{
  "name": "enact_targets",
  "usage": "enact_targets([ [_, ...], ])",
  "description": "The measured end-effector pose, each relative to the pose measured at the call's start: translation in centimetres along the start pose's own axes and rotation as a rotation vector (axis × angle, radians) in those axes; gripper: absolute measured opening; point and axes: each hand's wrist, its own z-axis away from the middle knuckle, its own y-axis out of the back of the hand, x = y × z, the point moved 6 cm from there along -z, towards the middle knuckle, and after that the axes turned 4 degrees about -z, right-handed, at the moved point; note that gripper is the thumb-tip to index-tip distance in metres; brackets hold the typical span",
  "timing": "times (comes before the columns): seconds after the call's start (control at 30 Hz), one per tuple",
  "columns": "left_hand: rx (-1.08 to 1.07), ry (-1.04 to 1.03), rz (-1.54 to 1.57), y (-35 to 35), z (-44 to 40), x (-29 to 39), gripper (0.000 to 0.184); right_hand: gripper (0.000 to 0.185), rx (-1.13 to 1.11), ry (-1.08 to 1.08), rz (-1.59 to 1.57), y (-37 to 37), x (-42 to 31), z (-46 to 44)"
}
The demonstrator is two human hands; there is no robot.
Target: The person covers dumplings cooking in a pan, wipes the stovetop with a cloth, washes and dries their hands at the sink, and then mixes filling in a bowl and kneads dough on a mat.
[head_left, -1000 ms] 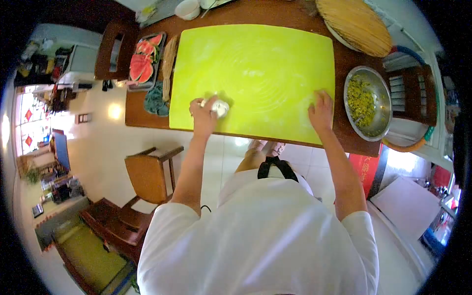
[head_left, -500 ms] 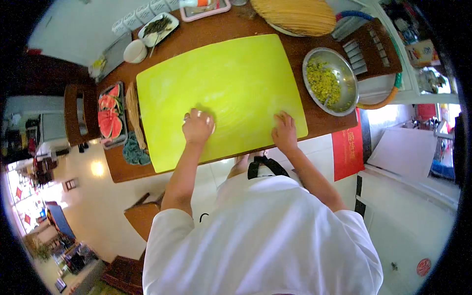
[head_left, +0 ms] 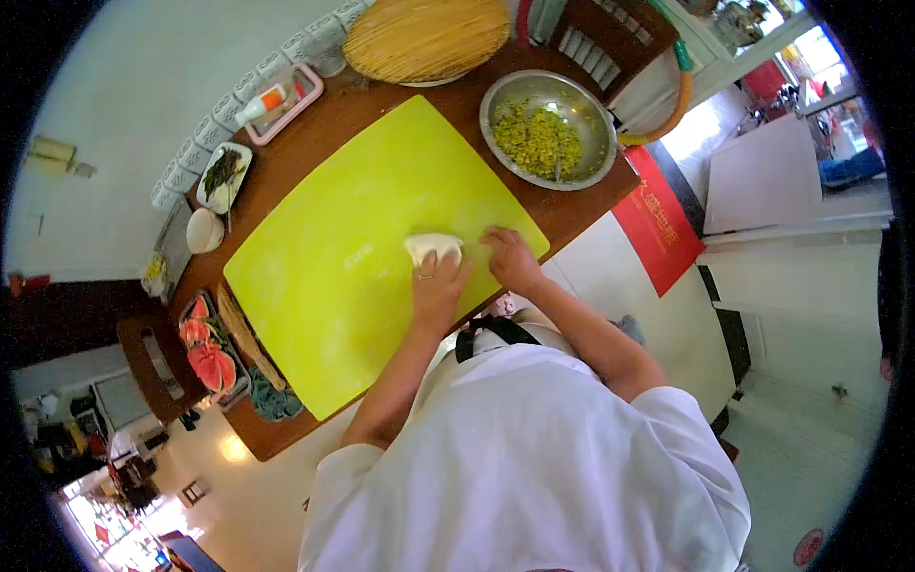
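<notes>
A pale, flattened piece of dough (head_left: 434,248) lies on the yellow-green mat (head_left: 329,229), near its front right side. My left hand (head_left: 439,289), with a ring on one finger, has its fingers closed on the near edge of the dough and covers part of it. Just right of the dough, my right hand (head_left: 512,259) rests by the mat's surface, fingers loosely bent and a little apart, with nothing visible in them. Whitish flour smudges mark the mat. Beyond the right hand stands a steel bowl (head_left: 602,172) of chopped yellow-green filling (head_left: 537,138).
A round woven straw lid (head_left: 426,38) sits at the back of the wooden table (head_left: 572,217). To the left are a tray of watermelon slices (head_left: 211,367), a wooden rolling pin (head_left: 250,338), a dark green cloth (head_left: 274,398), a white cup (head_left: 205,231) and a plate of dark greens (head_left: 224,173).
The camera view has turned and shifted. My left hand has moved right across the mat, closer to my right hand, and the dough under it now shows more fully.
</notes>
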Motion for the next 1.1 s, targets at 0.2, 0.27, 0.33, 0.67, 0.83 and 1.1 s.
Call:
enact_targets([
  [0.2,0.024,0.057,0.106,3.7,-4.4,-1.8,0.042,0.042,-0.119,0.041,0.090,0.2,-0.4,0.0],
  [0.27,-0.051,-0.014,0.096,0.6,-4.7,-0.8,0.036,0.043,-0.162,0.038,0.093,0.4,-0.8,-0.1],
  [0.33,-0.125,-0.095,0.087,-1.4,-5.4,0.1,0.030,0.043,-0.152,0.031,0.068,0.4,-0.8,0.0],
  [0.67,-0.479,0.074,0.085,-3.8,-10.0,-0.9,0.031,0.041,-0.248,0.061,-0.055,0.2,1.3,0.0],
  [0.83,-0.480,0.263,0.159,-4.6,-9.7,-2.7,0.032,0.033,-0.302,-0.021,-0.166,5.1,1.3,0.6],
  [1.1,0.388,0.584,1.030,8.3,-13.5,4.4,0.019,0.048,-0.472,-0.162,-0.829,17.9,4.8,2.1],
])
